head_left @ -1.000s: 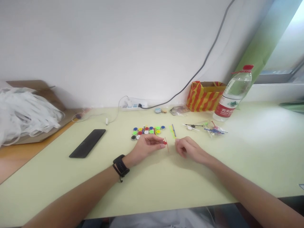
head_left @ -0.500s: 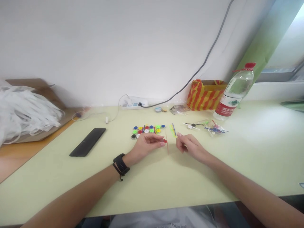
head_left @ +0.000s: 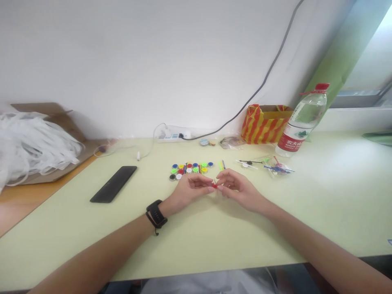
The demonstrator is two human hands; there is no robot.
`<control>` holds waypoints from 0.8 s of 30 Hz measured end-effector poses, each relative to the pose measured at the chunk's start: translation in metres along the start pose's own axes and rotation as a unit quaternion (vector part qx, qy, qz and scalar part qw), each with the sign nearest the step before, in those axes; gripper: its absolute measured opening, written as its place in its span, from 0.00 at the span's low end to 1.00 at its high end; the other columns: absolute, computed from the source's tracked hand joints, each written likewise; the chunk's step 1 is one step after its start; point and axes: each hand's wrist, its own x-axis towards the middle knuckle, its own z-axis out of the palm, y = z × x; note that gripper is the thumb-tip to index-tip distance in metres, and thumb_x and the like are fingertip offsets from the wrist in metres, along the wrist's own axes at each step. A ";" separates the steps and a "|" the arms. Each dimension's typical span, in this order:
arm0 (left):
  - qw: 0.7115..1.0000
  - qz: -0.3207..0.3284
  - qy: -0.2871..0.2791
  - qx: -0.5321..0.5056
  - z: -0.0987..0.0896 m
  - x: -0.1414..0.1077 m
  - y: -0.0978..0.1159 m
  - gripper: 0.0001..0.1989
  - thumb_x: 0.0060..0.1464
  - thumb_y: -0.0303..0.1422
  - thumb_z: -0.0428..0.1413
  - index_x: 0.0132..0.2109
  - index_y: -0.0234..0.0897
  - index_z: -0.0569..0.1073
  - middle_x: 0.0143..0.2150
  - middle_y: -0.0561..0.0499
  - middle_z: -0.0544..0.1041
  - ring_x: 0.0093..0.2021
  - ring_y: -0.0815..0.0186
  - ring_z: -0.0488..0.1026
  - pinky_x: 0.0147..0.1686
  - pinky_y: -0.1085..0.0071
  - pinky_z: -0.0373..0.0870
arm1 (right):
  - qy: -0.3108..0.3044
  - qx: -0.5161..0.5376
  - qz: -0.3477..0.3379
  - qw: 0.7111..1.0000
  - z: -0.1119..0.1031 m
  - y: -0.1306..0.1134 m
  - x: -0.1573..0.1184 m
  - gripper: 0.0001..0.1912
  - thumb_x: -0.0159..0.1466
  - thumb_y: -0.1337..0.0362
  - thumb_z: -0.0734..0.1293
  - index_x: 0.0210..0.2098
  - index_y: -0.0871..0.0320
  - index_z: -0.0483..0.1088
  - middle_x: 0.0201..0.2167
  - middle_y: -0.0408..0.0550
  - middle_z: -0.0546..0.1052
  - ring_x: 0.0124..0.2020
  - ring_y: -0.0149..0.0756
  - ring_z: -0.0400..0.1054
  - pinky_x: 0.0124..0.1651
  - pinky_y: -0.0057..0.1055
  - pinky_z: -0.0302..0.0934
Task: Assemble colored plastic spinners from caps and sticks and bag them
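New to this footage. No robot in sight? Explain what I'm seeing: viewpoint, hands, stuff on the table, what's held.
No robot: these are a person's bare hands, seen from a camera worn on the head, looking forward and down. The left hand pinches a small red piece. The right hand meets it from the other side; whether it grips too is hard to tell. On the pale table, colourful discs sit just beyond the left hand. A black slab lies further left. Toward the right stand a striped bag and a bottle.
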 end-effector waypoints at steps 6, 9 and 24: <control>1.000 0.007 0.012 0.008 0.000 0.000 0.000 0.14 0.51 0.32 0.71 0.44 0.34 0.82 0.45 0.44 0.84 0.46 0.60 0.82 0.50 0.65 0.79 | -0.004 -0.069 -0.028 0.997 -0.002 0.004 -0.002 0.22 0.70 0.55 0.66 0.61 0.50 0.63 0.42 0.47 0.77 0.35 0.36 0.72 0.38 0.34 0.68; 1.000 0.004 0.010 0.004 0.001 0.000 0.002 0.13 0.51 0.32 0.71 0.43 0.34 0.82 0.45 0.44 0.84 0.47 0.59 0.82 0.51 0.64 0.78 | 0.022 -0.085 -0.039 0.995 -0.002 0.006 -0.005 0.35 0.70 0.55 0.66 0.71 0.45 0.48 0.45 0.46 0.75 0.32 0.33 0.71 0.35 0.32 0.66; 1.000 -0.005 0.022 0.018 0.002 0.000 0.001 0.16 0.49 0.34 0.72 0.43 0.33 0.82 0.43 0.43 0.84 0.46 0.58 0.82 0.51 0.62 0.79 | 0.022 0.020 0.003 1.000 -0.003 -0.007 -0.001 0.16 0.67 0.50 0.70 0.37 0.54 0.64 0.30 0.41 0.71 0.27 0.30 0.63 0.31 0.29 0.61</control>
